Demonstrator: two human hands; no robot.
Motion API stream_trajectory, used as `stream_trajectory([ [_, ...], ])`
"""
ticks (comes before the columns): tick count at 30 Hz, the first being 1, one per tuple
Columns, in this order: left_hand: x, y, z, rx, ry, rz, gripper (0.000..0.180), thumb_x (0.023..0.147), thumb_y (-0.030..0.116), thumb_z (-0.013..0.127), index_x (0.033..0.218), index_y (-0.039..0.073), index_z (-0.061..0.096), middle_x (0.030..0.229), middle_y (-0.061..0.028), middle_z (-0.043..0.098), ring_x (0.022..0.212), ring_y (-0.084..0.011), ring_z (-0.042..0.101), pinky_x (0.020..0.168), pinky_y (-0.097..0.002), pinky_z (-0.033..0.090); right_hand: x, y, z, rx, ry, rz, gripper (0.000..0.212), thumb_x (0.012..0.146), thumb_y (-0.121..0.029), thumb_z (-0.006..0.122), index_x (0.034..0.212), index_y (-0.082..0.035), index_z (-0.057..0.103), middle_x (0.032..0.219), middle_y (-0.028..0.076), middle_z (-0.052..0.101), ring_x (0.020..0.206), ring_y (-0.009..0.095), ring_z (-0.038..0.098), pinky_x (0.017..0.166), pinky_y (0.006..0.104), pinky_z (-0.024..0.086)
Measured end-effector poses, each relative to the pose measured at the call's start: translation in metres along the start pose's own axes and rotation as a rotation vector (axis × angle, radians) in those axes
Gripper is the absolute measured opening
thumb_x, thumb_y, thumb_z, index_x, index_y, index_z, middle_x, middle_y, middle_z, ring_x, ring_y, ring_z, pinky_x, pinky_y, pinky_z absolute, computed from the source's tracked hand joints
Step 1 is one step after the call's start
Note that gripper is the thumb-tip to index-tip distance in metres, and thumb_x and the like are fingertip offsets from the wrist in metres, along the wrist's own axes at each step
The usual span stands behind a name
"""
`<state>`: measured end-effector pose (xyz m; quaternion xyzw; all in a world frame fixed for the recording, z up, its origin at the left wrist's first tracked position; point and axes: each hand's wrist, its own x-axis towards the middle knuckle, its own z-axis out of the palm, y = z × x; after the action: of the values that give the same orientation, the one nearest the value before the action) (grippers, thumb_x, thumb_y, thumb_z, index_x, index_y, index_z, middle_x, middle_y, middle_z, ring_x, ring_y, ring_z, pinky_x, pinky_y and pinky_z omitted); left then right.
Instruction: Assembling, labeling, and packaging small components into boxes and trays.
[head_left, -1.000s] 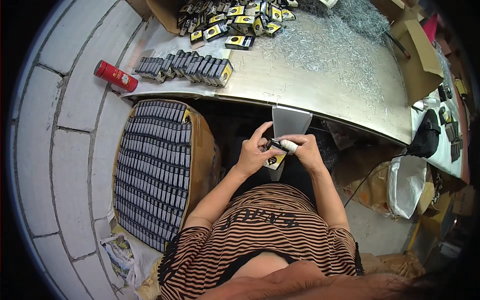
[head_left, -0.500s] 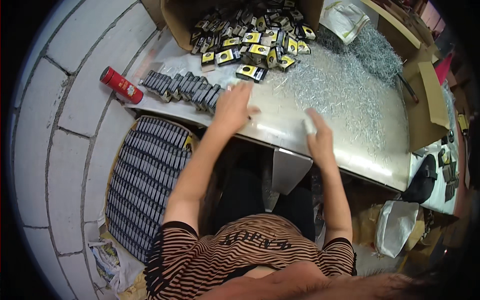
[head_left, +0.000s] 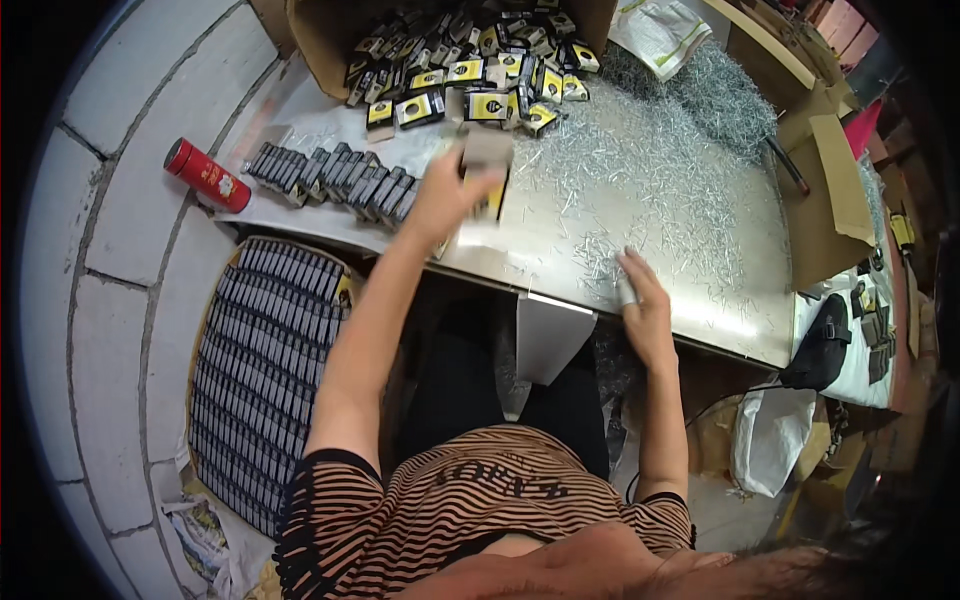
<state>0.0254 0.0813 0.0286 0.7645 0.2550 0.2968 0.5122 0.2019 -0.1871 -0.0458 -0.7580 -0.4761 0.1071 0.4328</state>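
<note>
My left hand (head_left: 437, 203) grips a small yellow-and-black carton (head_left: 487, 150) by its side, lifted over the table, its grey end flap showing; motion blurs it. At the table's front edge my right hand (head_left: 646, 308) lies with fingers stretched out, the fingertips beside a small heap of loose nails (head_left: 597, 258). A whitish wrap covers part of one finger. Left of my left hand, filled-looking small cartons (head_left: 340, 180) stand packed in a row. Beyond it, many similar cartons (head_left: 465, 72) lie jumbled, spilling from a large cardboard box (head_left: 318, 50).
Thin silvery nails (head_left: 690, 190) spread across the metal tabletop (head_left: 540, 225), piled thickest at the back right under a white bag (head_left: 660, 38). A red cylinder (head_left: 208, 175) stands at the left end. Below it, a container of tightly ranked cartons (head_left: 265, 370) sits beside the block wall.
My left hand has picked up a carton from the front of the jumble. My right hand has come down beside a small heap of nails near the edge. The view has shifted slightly.
</note>
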Motion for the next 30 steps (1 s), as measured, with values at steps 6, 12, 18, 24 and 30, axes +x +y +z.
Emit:
stream_trajectory([
  [6, -0.199, -0.095, 0.042, -0.182, -0.156, -0.485, 0.030, 0.079, 0.007, 0.071, 0.107, -0.001, 0.065, 0.097, -0.0075, 0.069, 0.088, -0.0138, 0.063, 0.081, -0.0305, 0.051, 0.011, 0.004, 0.027, -0.156, 0.028, -0.037, 0.052, 0.092, -0.018, 0.058, 0.143, -0.016, 0.044, 0.152, 0.019, 0.032, 0.139, 0.034, 0.033, 0.112, 0.0397, 0.032],
  [12, -0.229, -0.162, 0.136, -0.306, -0.559, -0.577, 0.022, 0.074, 0.003, 0.075, 0.095, -0.002, 0.069, 0.079, -0.0071, 0.069, 0.069, -0.0144, 0.062, 0.066, -0.0295, 0.049, -0.005, -0.006, 0.084, -0.528, 0.006, -0.146, 0.049, 0.087, -0.007, 0.055, 0.133, 0.006, 0.046, 0.144, 0.026, 0.038, 0.137, 0.040, 0.034, 0.113, 0.0455, 0.028],
  [18, -0.241, -0.166, 0.120, -0.769, -0.555, -0.740, 0.041, 0.076, -0.005, 0.073, 0.116, -0.003, 0.062, 0.106, -0.0114, 0.069, 0.095, -0.0201, 0.068, 0.083, -0.0334, 0.055, -0.064, -0.062, 0.059, -0.402, -0.163, -0.195, 0.056, 0.076, 0.006, 0.054, 0.131, 0.008, 0.045, 0.143, 0.026, 0.039, 0.136, 0.040, 0.034, 0.113, 0.0438, 0.029],
  [24, -0.241, -0.166, 0.114, -0.812, -0.554, -0.737, 0.051, 0.071, -0.008, 0.073, 0.120, -0.001, 0.059, 0.107, -0.0078, 0.067, 0.092, -0.0170, 0.067, 0.084, -0.0307, 0.055, -0.104, -0.049, 0.050, -0.092, -0.198, -0.101, 0.047, 0.074, 0.015, 0.047, 0.116, 0.000, 0.061, 0.123, 0.018, 0.059, 0.117, 0.036, 0.056, 0.097, 0.0410, 0.047],
  [30, -0.255, -0.179, 0.129, -0.664, -0.515, -0.741, 0.039, 0.076, 0.000, 0.073, 0.113, 0.000, 0.064, 0.097, -0.0060, 0.069, 0.082, -0.0146, 0.067, 0.074, -0.0270, 0.054, -0.153, -0.014, 0.109, -0.114, -0.457, -0.044, 0.032, 0.080, 0.006, 0.050, 0.107, 0.001, 0.065, 0.110, 0.021, 0.064, 0.102, 0.039, 0.061, 0.090, 0.0408, 0.050],
])
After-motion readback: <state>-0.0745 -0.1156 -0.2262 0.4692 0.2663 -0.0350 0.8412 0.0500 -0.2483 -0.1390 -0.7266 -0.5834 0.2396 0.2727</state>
